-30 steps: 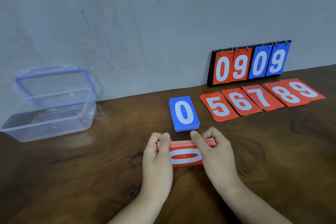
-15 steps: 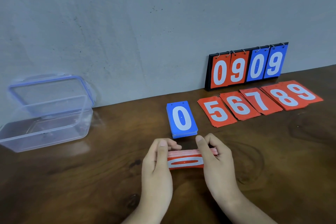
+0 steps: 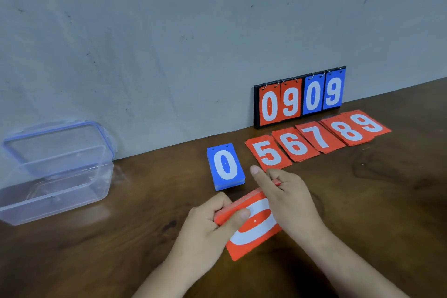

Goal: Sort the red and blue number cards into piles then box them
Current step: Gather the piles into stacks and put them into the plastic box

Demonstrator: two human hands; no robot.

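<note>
My left hand [image 3: 212, 222] grips the left end of a red card stack [image 3: 251, 227] with a white 0 on top, tilted just above the wooden table. My right hand [image 3: 287, 198] holds the stack's right end, its index finger stretched out toward the blue pile. A blue card pile [image 3: 226, 167] topped with a 0 lies flat just behind the hands. Red cards 5 [image 3: 267, 155], 6 [image 3: 295, 144], 7 [image 3: 320, 136], 8 [image 3: 347, 131] and 9 [image 3: 366, 123] lie overlapping in a row to the right.
A clear plastic box [image 3: 52, 191] with its blue-rimmed lid [image 3: 58, 145] open stands at the left against the wall. A black scoreboard stand [image 3: 300, 97] showing 09 in red and 09 in blue leans on the wall behind the card row.
The red stack has turned from edge-on to tilted, its 0 face now showing. My left hand slid down to the stack's left end and my right index finger stretched out.
</note>
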